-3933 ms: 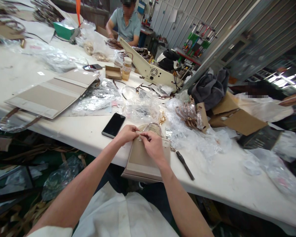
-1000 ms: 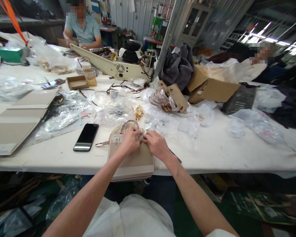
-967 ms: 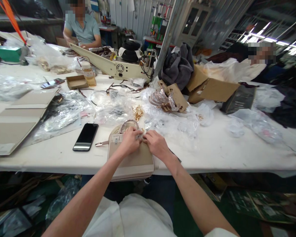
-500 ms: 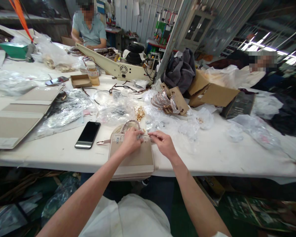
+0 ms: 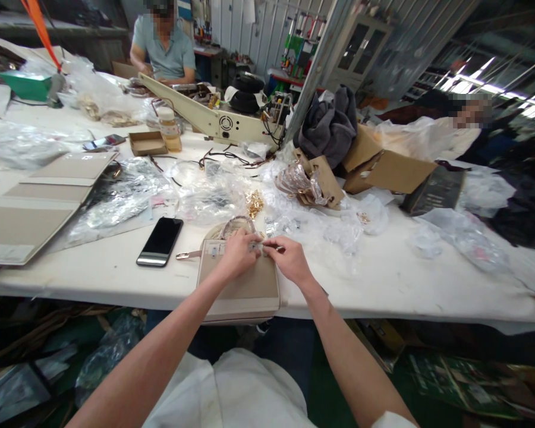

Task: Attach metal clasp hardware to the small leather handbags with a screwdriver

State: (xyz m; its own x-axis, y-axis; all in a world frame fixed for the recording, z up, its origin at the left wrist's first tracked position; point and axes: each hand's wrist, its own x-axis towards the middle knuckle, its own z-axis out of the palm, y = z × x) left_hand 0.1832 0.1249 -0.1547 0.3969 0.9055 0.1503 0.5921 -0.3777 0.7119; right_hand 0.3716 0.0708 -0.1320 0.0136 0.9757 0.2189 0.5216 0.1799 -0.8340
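Beige panel right at the table edge! Left hand atop it, fingers curled, hold hidden; right hand pinched near-closed by its corner, catch unclear. Phone left, gold pieces beyond.

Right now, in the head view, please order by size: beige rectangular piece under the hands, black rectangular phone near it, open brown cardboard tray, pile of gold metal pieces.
1. Beige piece
2. Black phone
3. Cardboard tray
4. Gold pile
The tray lies farther back; real size unsure.
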